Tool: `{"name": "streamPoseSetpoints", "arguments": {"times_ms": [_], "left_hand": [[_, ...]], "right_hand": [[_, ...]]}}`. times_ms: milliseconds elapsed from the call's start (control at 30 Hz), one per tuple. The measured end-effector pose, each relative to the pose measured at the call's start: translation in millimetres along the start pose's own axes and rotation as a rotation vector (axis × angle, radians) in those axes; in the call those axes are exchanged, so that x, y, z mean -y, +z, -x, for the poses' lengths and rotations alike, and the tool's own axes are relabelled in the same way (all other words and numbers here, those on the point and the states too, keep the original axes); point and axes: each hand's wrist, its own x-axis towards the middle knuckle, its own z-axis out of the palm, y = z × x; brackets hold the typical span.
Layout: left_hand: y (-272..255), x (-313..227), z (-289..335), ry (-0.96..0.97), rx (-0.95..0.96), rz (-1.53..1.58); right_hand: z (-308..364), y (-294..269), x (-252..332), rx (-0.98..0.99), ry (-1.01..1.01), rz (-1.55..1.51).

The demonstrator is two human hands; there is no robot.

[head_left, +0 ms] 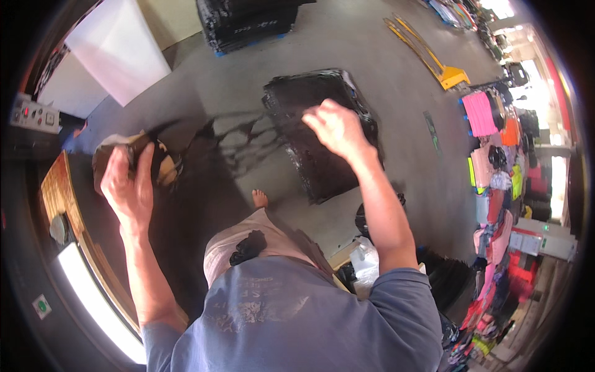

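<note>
My left hand (129, 186) is out at the left, its fingers curled over a dark roll of black plastic film (167, 149) that shows tan, cardboard-like parts. From there a stretched black film (248, 133), torn into holes and strands, runs across toward my right hand (334, 127). That hand is closed in a pinch, apparently on the film's end, though the fingers partly hide it. Below it on the grey floor lies a flat rectangular bundle (319, 164) wrapped in shiny black film.
A taller black-wrapped stack (248, 28) stands ahead, near a white panel (118, 49). A yellow pallet jack (452, 77) is at far right. Colourful folded fabric stacks (489, 167) line the right side. A control box (36, 116) and wooden board (59, 186) are at left.
</note>
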Motion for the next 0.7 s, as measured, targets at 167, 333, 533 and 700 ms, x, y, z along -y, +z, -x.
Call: {"name": "streamPoseSetpoints", "arguments": {"times_ms": [167, 333, 533, 700], "left_hand": [[43, -81, -66, 0.152, 0.073, 0.212], [120, -106, -48, 0.497, 0.369, 0.645], [244, -134, 54, 0.613, 0.919, 0.684], [290, -139, 96, 0.747, 1.504, 0.885]], "right_hand": [[-6, -113, -61, -0.294, 0.179, 0.101], [60, -159, -121, -0.356, 0.287, 0.151], [210, -84, -190, -0.256, 0.539, 0.44], [355, 57, -207, 0.164, 1.19, 0.091]]}}
